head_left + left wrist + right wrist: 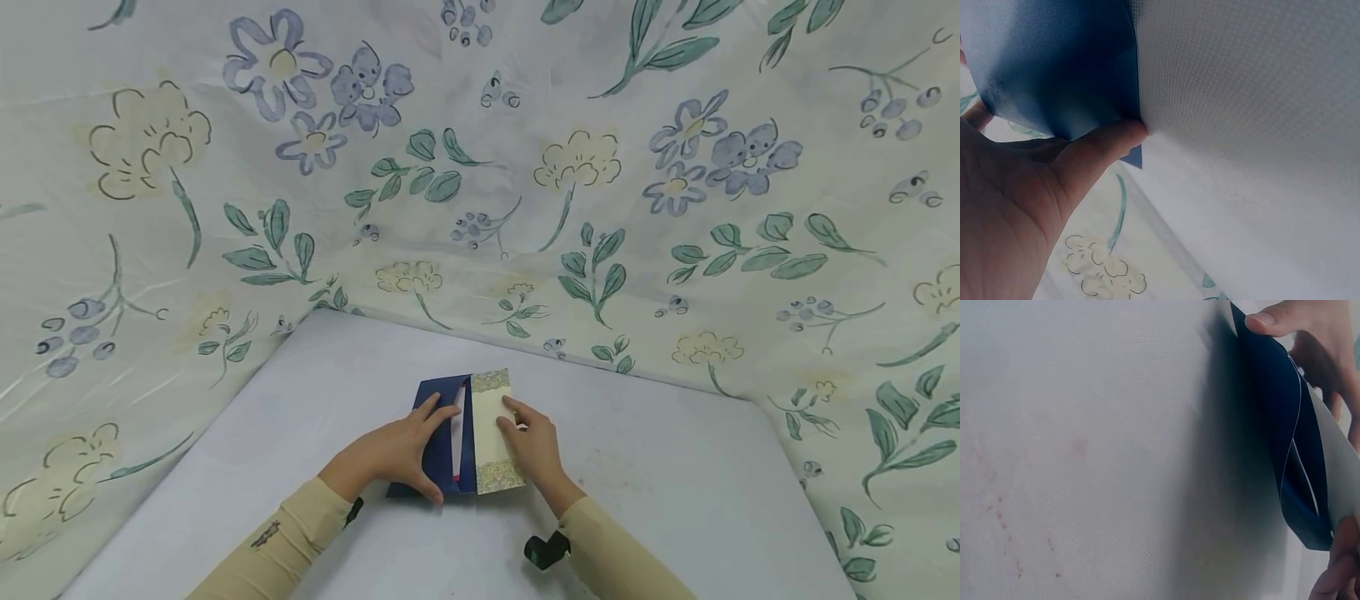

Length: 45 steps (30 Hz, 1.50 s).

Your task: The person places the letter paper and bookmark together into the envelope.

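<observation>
A dark blue envelope (468,458) is held over the white table, its pocket bulging apart in the right wrist view. Its cream flap (491,425), with patterned bands at both ends, is folded out to the right. A white card (458,433) with red at its ends shows inside the pocket. My left hand (401,446) spans the blue side and grips it, thumb at the near edge and fingers toward the far edge. The left thumb (1107,144) lies along the blue edge in the left wrist view. My right hand (536,442) holds the flap's right edge with bent fingers.
The white table (660,483) has faint reddish specks to the right of the envelope. A floral-patterned cloth (510,192) hangs behind and on both sides of the table. A dark wrist-worn device (546,551) sits at the right sleeve.
</observation>
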### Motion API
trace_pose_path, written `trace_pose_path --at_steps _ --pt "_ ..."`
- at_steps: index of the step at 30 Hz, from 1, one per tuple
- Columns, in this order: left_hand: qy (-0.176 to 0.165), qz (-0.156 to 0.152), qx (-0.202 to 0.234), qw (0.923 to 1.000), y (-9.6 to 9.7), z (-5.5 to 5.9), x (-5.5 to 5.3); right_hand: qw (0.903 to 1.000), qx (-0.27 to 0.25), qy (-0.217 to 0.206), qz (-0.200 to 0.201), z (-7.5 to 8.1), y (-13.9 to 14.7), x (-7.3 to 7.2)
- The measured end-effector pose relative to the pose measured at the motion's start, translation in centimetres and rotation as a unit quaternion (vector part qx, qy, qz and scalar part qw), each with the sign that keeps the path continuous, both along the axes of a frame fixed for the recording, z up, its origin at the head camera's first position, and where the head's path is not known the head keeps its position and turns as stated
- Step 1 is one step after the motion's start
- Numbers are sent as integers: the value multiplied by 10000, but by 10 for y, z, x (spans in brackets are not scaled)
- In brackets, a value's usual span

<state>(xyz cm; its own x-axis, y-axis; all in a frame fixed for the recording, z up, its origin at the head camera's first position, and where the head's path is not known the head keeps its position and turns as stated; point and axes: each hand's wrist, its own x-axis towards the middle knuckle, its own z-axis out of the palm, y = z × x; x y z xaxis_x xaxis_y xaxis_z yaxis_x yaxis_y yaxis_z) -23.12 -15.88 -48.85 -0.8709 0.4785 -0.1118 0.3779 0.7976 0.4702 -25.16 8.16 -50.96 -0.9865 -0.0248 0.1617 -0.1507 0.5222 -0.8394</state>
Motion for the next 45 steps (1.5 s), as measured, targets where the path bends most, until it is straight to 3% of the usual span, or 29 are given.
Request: trace_pose_path --at_steps 8,17,45 --pt "77 45 -111 9999 1 -1 -1 10000 -88 -41 -21 5 -5 4" --pt "1 48 -106 9999 1 0 1 9998 -76 -165 -102 -1 -9 4" --pt "87 53 -128 9999 -1 -4 -2 9996 193 20 -188 -6 -26 11"
